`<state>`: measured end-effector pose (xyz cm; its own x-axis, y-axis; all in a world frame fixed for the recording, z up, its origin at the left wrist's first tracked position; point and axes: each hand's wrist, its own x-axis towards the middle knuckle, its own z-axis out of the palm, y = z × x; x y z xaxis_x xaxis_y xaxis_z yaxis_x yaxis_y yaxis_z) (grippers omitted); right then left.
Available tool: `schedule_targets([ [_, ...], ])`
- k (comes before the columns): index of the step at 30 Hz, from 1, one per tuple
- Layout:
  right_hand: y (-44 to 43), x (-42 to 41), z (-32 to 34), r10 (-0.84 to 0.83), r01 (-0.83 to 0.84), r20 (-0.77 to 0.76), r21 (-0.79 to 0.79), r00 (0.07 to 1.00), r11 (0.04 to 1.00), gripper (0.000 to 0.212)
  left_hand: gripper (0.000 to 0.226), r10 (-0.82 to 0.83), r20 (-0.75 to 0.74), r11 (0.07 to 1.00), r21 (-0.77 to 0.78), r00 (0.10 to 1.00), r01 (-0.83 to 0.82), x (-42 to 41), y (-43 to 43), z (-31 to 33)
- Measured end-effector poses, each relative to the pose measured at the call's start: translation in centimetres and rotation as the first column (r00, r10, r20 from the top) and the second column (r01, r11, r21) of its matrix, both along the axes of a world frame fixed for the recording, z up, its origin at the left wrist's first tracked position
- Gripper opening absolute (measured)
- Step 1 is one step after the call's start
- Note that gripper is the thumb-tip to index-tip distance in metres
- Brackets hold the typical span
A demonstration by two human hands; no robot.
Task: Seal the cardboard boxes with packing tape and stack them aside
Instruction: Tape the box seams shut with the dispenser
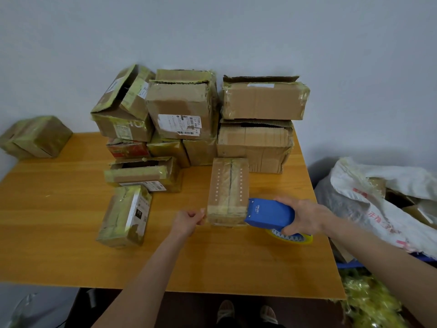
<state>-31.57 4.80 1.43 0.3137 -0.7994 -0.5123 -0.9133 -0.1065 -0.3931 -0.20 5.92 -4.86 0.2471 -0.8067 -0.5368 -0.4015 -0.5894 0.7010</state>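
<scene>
The small cardboard box (228, 185), mid-surface (59, 233), looks light, stiff and tape-slick, best held by its edges: left hand (188, 221) fingers pinch its near-left corner, right hand (305, 216) fingers grip the blue tape dispenser (269, 214) at its right side

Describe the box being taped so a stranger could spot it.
On the wooden table, look just in front of the stacked boxes at the wall, right of centre. The box lies between the left hand and the blue tape dispenser in the right hand. Only its top has two rows of small pale marks flanking the centre seam.
</scene>
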Motion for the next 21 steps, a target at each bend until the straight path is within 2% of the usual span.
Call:
schedule_targets([
  [2,0.1,-0.1,-0.1,-0.018,0.018,0.015,0.009,1.0,1.0,0.082,0.039,-0.14,0.173,0.989,0.065,0.975,0.131,0.7,0.2,-0.4],
  [4,0.2,-0.2,-0.2,-0.022,0.022,0.015,0.004,1.0,1.0,0.082,0.056,-0.231,0.412,0.973,0.123,0.881,0.197,2.0,1.1,-1.0],
  [5,0.2,-0.3,-0.2,-0.021,0.021,0.012,0.001,1.0,1.0,0.083,0.054,-0.204,0.478,0.979,0.079,0.854,0.189,2.2,1.5,-0.7],
  [7,0.3,-0.3,-0.3,-0.016,0.016,0.018,-0.005,1.0,1.0,0.083,0.037,-0.122,0.577,0.963,-0.127,0.808,0.236,1.7,2.0,0.0],
  [8,0.3,-0.2,-0.4,-0.01,0.01,0.027,-0.007,1.0,1.0,0.084,0.031,-0.101,0.636,0.908,-0.256,0.765,0.332,1.0,2.2,0.6],
  [9,0.3,-0.2,-0.5,-0.002,0.002,0.036,-0.011,0.999,1.0,0.084,0.027,-0.095,0.683,0.813,-0.367,0.724,0.453,-0.1,2.4,1.0],
  [10,0.4,-0.2,-0.5,0.004,-0.003,0.04,-0.017,0.999,1.0,0.084,0.026,-0.108,0.718,0.693,-0.442,0.687,0.57,-1.4,2.5,1.5],
  [11,0.4,-0.3,-0.3,0.011,-0.01,0.035,-0.026,0.999,1.0,0.084,0.029,-0.172,0.747,0.592,-0.443,0.642,0.673,-2.9,2.7,1.9],
  [12,0.4,-0.4,-0.2,0.02,-0.02,0.019,-0.039,1.0,0.999,0.083,0.038,-0.289,0.752,0.537,-0.385,0.592,0.751,-4.4,2.9,2.2],
  [14,0.3,-0.7,-0.2,0.046,-0.048,-0.027,-0.072,0.999,0.996,0.081,0.062,-0.48,0.752,0.496,-0.193,0.452,0.847,-6.4,3.4,2.0],
  [17,0.2,-1.1,-0.5,0.063,-0.067,-0.044,-0.093,0.997,0.993,0.085,0.084,-0.541,0.8,0.488,0.048,0.259,0.871,-6.6,3.5,1.2],
  [21,0.2,-2.3,-0.5,0.034,-0.033,0.018,-0.055,0.999,0.998,0.085,0.091,-0.561,0.802,0.496,0.126,0.205,0.859,-6.3,3.4,1.3],
])
